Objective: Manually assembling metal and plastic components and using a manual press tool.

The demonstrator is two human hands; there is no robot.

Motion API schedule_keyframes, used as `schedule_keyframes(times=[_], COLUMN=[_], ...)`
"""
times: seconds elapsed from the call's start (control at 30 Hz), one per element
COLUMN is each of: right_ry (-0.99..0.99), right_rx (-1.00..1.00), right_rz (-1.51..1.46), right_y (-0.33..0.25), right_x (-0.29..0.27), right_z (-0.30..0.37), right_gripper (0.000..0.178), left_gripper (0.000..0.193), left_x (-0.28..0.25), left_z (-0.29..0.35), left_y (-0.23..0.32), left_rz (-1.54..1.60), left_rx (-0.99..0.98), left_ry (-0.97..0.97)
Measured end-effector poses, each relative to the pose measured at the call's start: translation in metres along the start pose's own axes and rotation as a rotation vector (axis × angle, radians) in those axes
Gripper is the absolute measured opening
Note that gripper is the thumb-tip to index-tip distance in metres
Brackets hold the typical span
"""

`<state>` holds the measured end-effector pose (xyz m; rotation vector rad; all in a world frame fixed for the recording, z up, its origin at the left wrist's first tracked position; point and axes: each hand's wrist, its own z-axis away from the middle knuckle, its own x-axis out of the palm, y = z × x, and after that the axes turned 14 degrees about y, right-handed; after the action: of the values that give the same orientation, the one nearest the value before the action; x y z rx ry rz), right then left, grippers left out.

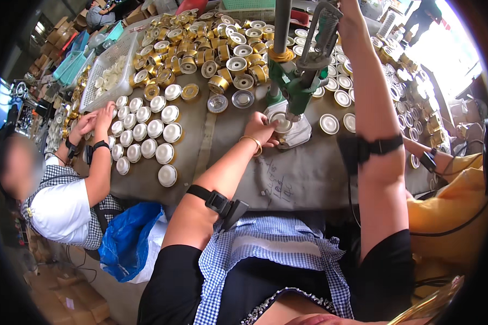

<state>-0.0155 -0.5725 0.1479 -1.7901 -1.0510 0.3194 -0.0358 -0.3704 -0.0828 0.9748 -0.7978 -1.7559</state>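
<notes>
My left hand [259, 130] pinches a round cap with a white top [280, 121] on the base of a green hand press [294, 89]. The press's metal tip comes down close over the cap's right side; whether they touch I cannot tell. My right arm reaches up past the press. At the upper edge, my right hand [350, 17] is closed at the press lever [326, 12], partly cut off by the picture's edge. Two clear-rimmed caps [217, 103] lie left of the press. Right of it are white-topped discs [329, 124].
Gold caps [222, 54] pile up at the back. White-topped caps [149, 130] stand in rows at left, where a co-worker's hands [95, 122] work beside a white basket [114, 67]. Another person's yellow sleeve [447, 200] is close at right. A blue bag [127, 238] hangs below the table.
</notes>
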Motion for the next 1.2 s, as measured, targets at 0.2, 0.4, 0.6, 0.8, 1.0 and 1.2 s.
schedule_keyframes(times=[0.2,0.4,0.6,0.8,1.0,1.2], right_ry=[0.185,0.31,0.054,0.058,0.085,-0.009], right_rx=[0.057,0.05,-0.039,-0.063,-0.035,0.108], right_rz=[-0.273,-0.377,-0.764,-0.724,-0.763,-0.681], right_y=[0.033,0.01,0.025,0.026,0.031,0.048], right_x=[-0.004,-0.06,-0.133,-0.14,-0.145,-0.194], right_z=[-0.05,0.025,0.107,0.125,0.144,0.185], right_gripper=[0.057,0.066,0.053,0.044,0.037,0.032], left_gripper=[0.048,0.054,0.053,0.051,0.048,0.05], left_x=[0.023,0.019,0.024,0.023,0.025,0.027], left_z=[-0.012,-0.013,-0.01,-0.006,-0.004,0.002], left_y=[0.003,-0.008,0.0,0.007,0.008,0.002], left_rz=[0.174,0.34,0.353,0.335,0.369,0.299], left_rx=[0.001,-0.096,-0.136,-0.122,-0.138,-0.086], left_ry=[-0.199,-0.259,-0.292,-0.279,-0.278,-0.249])
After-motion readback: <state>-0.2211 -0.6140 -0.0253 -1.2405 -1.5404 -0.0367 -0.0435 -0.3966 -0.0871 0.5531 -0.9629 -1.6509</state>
